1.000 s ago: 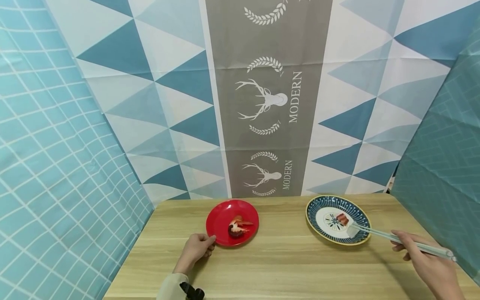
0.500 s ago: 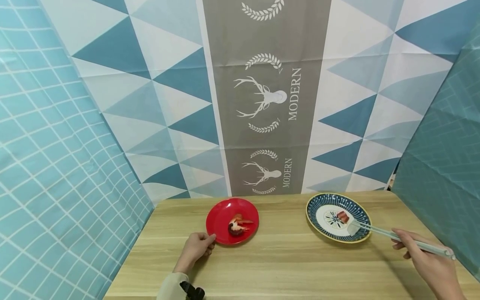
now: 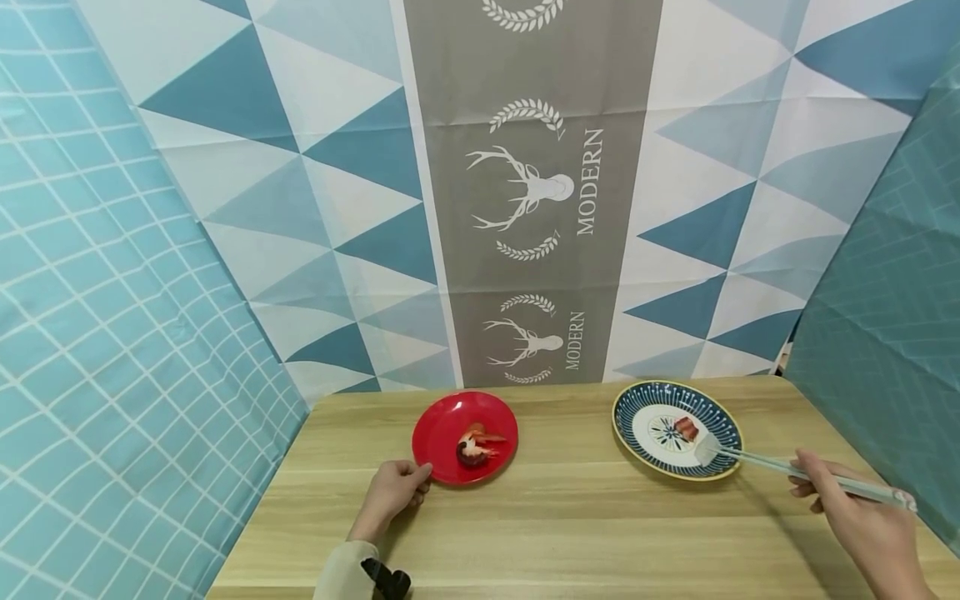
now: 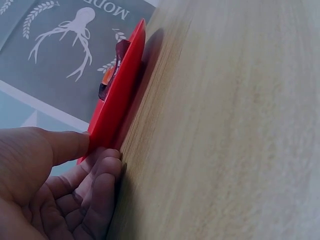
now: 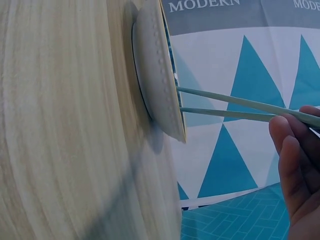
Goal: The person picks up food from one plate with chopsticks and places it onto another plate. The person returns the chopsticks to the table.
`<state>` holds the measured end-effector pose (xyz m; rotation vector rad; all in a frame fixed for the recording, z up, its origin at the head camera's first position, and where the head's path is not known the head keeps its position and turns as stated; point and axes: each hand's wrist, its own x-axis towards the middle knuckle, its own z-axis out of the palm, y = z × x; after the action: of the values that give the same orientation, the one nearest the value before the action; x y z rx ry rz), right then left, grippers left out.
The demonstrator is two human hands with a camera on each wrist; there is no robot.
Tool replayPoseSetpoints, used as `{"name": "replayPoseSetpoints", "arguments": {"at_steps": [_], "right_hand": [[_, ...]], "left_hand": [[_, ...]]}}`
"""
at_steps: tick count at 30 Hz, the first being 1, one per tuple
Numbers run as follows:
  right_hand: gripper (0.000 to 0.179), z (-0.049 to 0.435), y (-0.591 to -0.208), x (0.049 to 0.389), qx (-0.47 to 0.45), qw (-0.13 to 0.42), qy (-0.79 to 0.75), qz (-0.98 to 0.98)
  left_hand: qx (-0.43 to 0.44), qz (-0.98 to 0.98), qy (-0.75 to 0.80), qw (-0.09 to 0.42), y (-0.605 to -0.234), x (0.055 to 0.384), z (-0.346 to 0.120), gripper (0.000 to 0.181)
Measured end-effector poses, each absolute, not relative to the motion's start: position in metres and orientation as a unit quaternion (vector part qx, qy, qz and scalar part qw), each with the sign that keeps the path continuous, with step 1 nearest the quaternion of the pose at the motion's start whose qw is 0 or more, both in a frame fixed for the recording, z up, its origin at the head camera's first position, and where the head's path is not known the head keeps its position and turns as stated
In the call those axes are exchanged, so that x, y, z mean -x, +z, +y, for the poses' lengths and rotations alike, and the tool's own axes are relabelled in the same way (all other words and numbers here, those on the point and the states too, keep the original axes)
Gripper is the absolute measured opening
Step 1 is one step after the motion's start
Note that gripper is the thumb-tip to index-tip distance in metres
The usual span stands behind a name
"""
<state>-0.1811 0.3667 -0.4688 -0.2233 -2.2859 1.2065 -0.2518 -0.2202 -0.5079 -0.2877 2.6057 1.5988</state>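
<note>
In the head view my left hand (image 3: 393, 496) holds the near-left rim of a red plate (image 3: 438, 433). The left wrist view shows the thumb on top of the red rim and curled fingers beneath it. On this plate lies a small heap of dark, white and orange food pieces (image 3: 474, 446). My right hand (image 3: 862, 508) grips a pair of pale green chopsticks (image 5: 225, 114), pointing into a blue-and-white patterned plate (image 3: 637, 437). At their tips is a whitish piece (image 3: 707, 448); whether it is pinched I cannot tell. Beside it lies a red-brown piece (image 3: 686, 429).
Both plates stand toward the back of a light wooden table (image 3: 570, 517), apart from each other. A patterned cloth (image 3: 532, 250) hangs right behind the table. Tiled-print blue cloth (image 3: 135, 333) borders the left side and green cloth (image 3: 885, 333) the right.
The head view has tipped slightly, so the scene sits a bit higher. My right hand has shifted slightly right with the chopsticks. My left hand keeps its hold on the red plate.
</note>
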Motion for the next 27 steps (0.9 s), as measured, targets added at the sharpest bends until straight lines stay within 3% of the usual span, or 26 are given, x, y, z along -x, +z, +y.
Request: {"name": "replayPoseSetpoints", "arguments": {"at_steps": [11,19,27], "right_hand": [[0.027,0.3585,-0.4695,0.1856,0.028,0.309,0.488,-0.816],[0.03,0.3576,-0.4715,0.1868,0.021,0.301,0.481,-0.823],[0.039,0.3576,-0.4688,0.1872,0.079,0.31,0.449,-0.834]], "left_hand": [[0.087,0.854,0.512,0.025,-0.5084,0.2542,-0.2203,0.033],[0.086,0.853,0.514,0.024,-0.5077,0.2522,-0.2199,0.033],[0.086,0.855,0.511,0.021,-0.5066,0.2508,-0.2189,0.033]]}}
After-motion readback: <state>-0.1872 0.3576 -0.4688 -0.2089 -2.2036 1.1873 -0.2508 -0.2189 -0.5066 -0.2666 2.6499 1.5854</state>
